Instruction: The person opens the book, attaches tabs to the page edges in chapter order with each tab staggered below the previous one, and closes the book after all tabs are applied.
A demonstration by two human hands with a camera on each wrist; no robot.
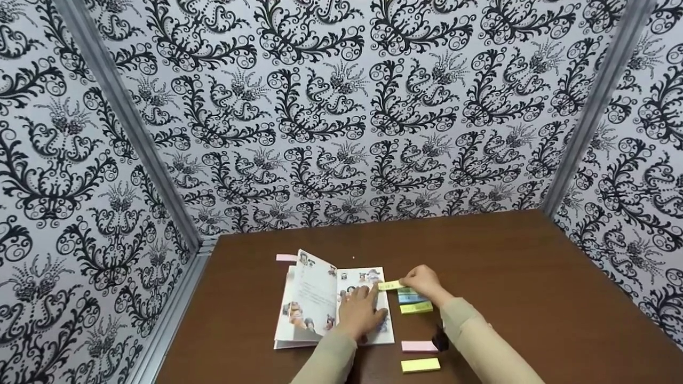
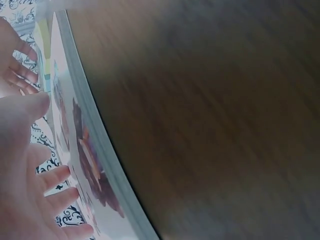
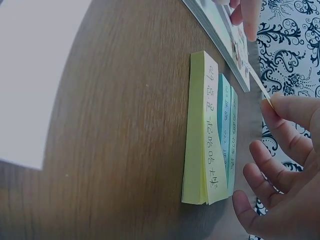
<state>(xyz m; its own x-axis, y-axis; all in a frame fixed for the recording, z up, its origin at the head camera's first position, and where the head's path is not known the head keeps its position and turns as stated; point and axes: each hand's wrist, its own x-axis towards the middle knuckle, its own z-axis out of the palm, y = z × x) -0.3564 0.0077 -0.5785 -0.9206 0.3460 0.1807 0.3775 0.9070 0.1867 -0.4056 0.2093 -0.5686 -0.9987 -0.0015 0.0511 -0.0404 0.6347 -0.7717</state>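
An open illustrated book lies on the table. My left hand rests on its right-hand page, fingers spread and fairly straight. Between thumb and forefinger, my right hand pinches one end of a yellow sticky strip; the strip's other end overlaps the right page edge, close to the left fingertips. In the right wrist view the strip appears nearly edge-on. Just below that hand lie a blue sticky-note pad and a yellow-green pad with handwriting on its top sheet.
Nearer the front sit a pink sticky-note pad and a yellow one. A pink strip sticks out from the book's upper left. Patterned walls and metal posts surround the brown table.
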